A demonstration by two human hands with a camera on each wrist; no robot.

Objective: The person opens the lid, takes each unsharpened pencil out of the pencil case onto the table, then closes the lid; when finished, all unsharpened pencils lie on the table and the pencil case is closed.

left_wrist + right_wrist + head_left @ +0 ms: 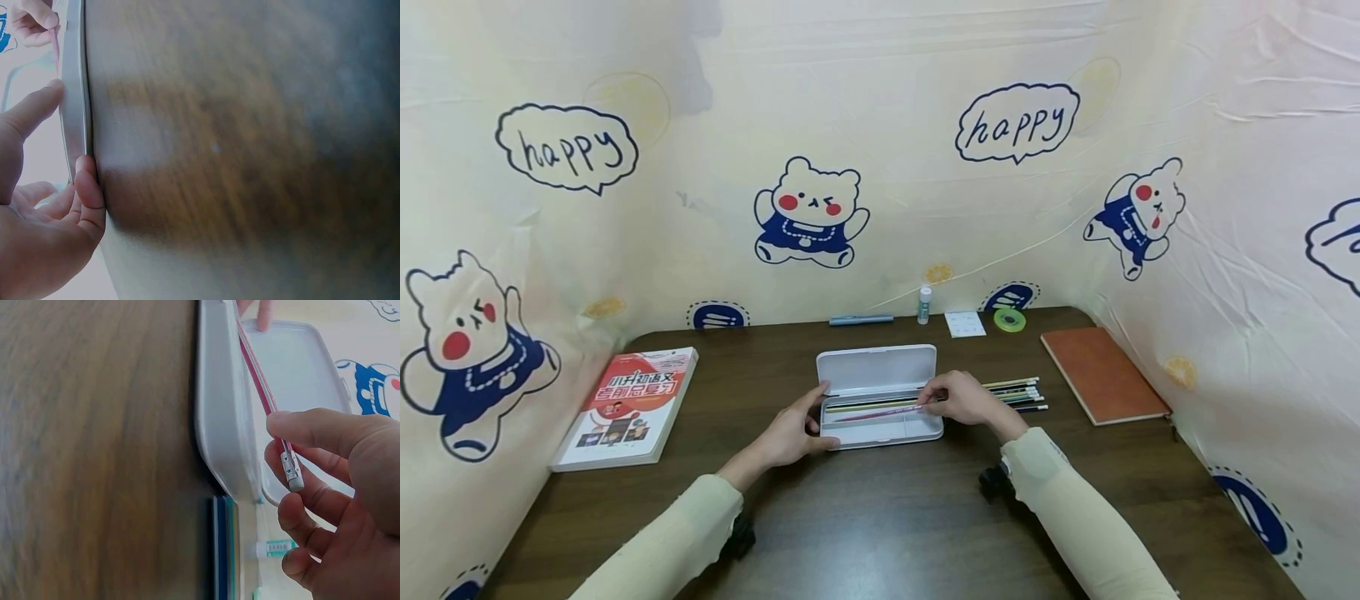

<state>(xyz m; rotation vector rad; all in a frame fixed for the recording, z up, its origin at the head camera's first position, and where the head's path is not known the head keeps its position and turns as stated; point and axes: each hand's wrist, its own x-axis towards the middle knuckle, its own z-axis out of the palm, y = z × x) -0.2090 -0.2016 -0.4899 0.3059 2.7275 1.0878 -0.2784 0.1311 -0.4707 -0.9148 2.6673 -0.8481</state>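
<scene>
2 hands at work on 1 white plastic pencil case (880,398), lid open, lying mid-table on the dark brown wooden table (880,517).

Right hand (964,398): thumb and forefinger pinch the eraser end of 1 pink pencil with metal ferrule (880,412); in the right wrist view the pencil (265,394) slants down into the case tray (222,406), its tip end inside. The other fingers (306,515) are loosely curled beneath.

Left hand (790,433): fingers spread fairly wide, resting against the left end of the case; in the left wrist view a fingertip (84,175) touches the case edge (75,94) and the thumb stands just beside it.

Inside the tray: at least 1 more pencil lying lengthwise, beside the pink one.

1 row of loose pencils (1018,393) lying side by side, just right of the case, partly behind the right hand.

Other items on the table:
- 1 red-and-white softcover book (628,404), far left.
- 1 brown notebook (1103,373), far right.
- 1 blue pen-like stick (861,319), 1 small white bottle (924,304), 1 white card (965,323), 1 green tape roll (1009,319), along the back edge.
</scene>
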